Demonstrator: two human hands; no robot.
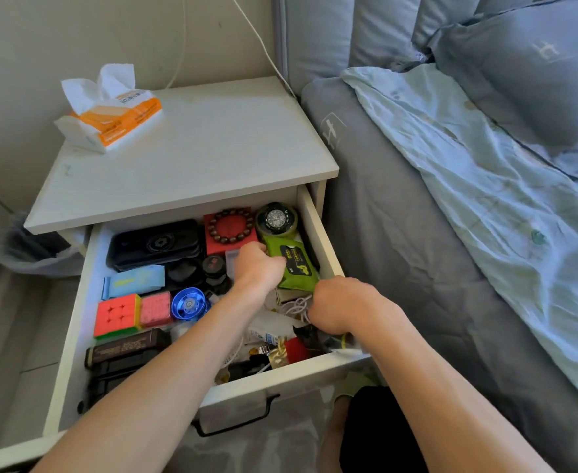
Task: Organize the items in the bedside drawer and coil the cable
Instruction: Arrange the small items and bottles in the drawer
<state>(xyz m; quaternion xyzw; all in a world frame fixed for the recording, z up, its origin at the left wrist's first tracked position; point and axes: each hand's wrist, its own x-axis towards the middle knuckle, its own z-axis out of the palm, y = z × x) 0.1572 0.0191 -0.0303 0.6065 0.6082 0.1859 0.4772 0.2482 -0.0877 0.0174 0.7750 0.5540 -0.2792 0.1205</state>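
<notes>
The white bedside drawer (318, 220) stands pulled open and is full of small items. My left hand (256, 266) grips the left edge of a green wipes pack (296, 264) lying along the drawer's right side. Just below it, my right hand (340, 307) is curled on a tangled white cable (297, 307). A black watch (275, 218) sits in the back right corner, beside a bead bracelet on a red box (229, 230). At the left lie a black case (154, 244), a colour cube (116, 315), a pink box (156, 308) and a blue round tin (189, 304).
A tissue pack (110, 117) lies on the nightstand top (205, 148), with a white cord (263, 39) running up the wall behind. The bed with a grey sheet (400, 250) and a light blue blanket is close on the right. A bin (31, 247) stands at the left.
</notes>
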